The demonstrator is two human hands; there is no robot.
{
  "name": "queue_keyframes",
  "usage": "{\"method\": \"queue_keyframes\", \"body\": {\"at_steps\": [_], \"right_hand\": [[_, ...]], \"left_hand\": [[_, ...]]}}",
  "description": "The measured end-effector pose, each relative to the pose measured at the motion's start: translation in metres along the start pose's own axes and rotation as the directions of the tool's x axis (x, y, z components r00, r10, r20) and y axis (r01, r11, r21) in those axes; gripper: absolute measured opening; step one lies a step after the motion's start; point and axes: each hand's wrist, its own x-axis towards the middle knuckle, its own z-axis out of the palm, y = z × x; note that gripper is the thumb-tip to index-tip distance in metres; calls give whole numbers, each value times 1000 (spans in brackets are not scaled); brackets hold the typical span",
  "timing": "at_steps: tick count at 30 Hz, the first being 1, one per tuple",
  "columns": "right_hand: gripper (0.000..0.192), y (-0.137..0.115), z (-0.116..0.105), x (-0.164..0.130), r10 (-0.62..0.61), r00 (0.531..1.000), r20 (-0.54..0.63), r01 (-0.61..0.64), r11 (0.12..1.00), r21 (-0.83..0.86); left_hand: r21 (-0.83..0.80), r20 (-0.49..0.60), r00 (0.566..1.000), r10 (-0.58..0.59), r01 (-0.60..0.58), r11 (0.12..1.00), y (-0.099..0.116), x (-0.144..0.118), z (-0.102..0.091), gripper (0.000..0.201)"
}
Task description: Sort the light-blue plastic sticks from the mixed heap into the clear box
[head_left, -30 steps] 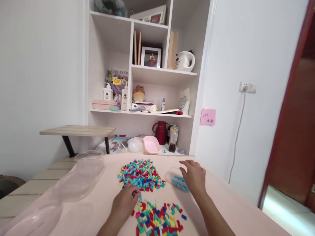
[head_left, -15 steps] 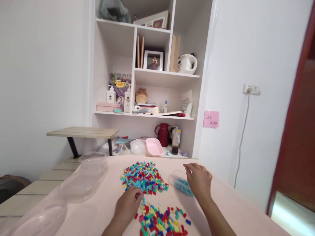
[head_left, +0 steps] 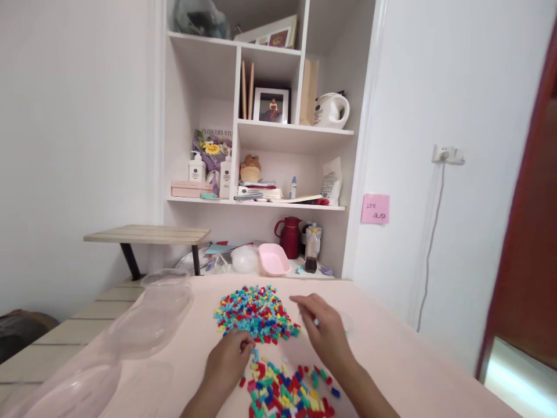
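My left hand rests on the pink table with its fingers curled together, at the near edge of a big heap of mixed small toy bricks. Whether anything sits in those fingers is hidden. Light-blue bricks lie right beside its fingertips. My right hand hovers to the right of the heap, index finger stretched toward it and thumb apart. Behind that hand a clear plastic tub is mostly covered, only its rim showing. A looser spread of red, yellow, green and blue bricks lies nearest me.
Clear plastic tubs stand along the table's left side. At the back are a pink basin, a dark red jug and a bottle of dark liquid. A small wooden stand rises at the left.
My right hand has moved left from over the tub of light-blue bricks toward the heap, now hiding most of that tub. The left hand stays nearly where it was.
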Motion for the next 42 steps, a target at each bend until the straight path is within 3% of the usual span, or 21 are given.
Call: {"method": "queue_keyframes", "body": {"at_steps": [4, 10, 20, 26, 42], "right_hand": [[29, -15, 22, -7, -14, 966, 256, -16, 993, 114], [29, -5, 29, -7, 92, 917, 388, -123, 991, 54], [29, -11, 29, -8, 98, 912, 399, -149, 984, 99], [28, -11, 31, -8, 110, 933, 342, -158, 980, 117], [27, -16, 53, -19, 124, 918, 376, -202, 963, 176]], "left_hand": [[8, 2, 1000, 17, -17, 1000, 0, -1, -1, 22], [15, 10, 1000, 30, -30, 999, 1, -1, -2, 22], [30, 21, 999, 46, -46, 998, 3, -1, -4, 20], [24, 22, 999, 41, -42, 999, 4, -3, -6, 23], [0, 44, 995, 87, -87, 996, 3, -3, -7, 24]]}}
